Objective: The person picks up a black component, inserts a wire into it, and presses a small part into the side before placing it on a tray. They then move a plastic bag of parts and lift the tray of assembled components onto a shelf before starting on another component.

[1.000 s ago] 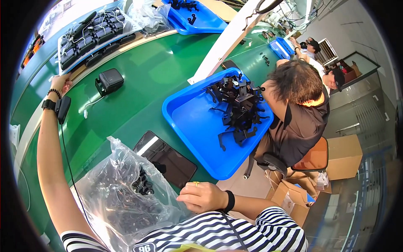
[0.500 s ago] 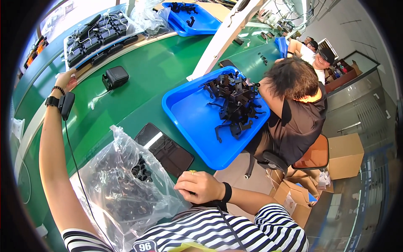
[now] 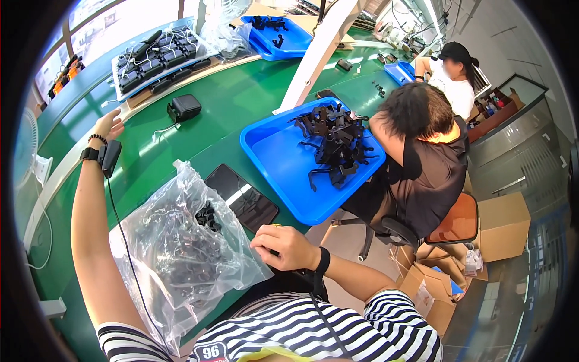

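Hands apart: left hand (image 3: 108,125) still stretched out open over desk (image 3: 229,102), holding nothing; right hand (image 3: 282,246) stays curled at desk edge, beside bag (image 3: 181,253). Bag unmoved; only the view shifted.

You sat at a factory assembly line: long green workbench (image 3: 241,102), blue parts trays (image 3: 283,163), seated co-workers (image 3: 422,157)
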Motion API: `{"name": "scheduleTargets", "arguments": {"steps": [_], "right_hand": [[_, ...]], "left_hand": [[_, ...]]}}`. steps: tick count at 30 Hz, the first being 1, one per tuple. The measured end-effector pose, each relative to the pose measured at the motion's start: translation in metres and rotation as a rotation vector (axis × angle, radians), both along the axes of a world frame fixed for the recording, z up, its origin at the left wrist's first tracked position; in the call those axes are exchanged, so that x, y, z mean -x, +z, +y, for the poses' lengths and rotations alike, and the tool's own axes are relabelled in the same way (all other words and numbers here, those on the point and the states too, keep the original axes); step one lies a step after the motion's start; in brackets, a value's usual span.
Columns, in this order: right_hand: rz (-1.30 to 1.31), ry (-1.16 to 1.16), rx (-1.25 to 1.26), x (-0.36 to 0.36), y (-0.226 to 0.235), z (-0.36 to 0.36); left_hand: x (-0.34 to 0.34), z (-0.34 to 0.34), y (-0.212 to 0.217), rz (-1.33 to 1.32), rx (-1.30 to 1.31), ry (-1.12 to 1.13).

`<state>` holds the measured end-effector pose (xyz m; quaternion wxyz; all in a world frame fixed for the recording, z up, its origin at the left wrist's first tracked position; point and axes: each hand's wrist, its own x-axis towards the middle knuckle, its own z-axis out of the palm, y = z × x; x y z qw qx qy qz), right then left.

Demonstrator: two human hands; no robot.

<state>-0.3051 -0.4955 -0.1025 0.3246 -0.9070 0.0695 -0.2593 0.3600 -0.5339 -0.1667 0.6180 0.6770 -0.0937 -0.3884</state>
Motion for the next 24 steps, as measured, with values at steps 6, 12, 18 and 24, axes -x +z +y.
{"name": "scheduleTargets", "arguments": {"steps": [6, 12, 18, 24], "right_hand": [[0.012, 0.011, 0.107, -0.010, 0.041, -0.008], [-0.104, -0.081, 0.306, -0.076, 0.127, -0.057], [0.206, -0.087, 0.525, -0.219, 0.076, -0.209], [0.606, -0.075, 0.537, -0.292, 0.032, -0.427]], "left_hand": [[-0.010, 0.032, -0.005, 0.065, 0.033, -0.018], [0.021, 0.022, 0.032, 0.151, 0.178, -0.078], [0.049, 0.029, 0.035, 0.127, 0.237, -0.006], [0.069, -0.016, 0.058, 0.127, 0.334, -0.050]]}}
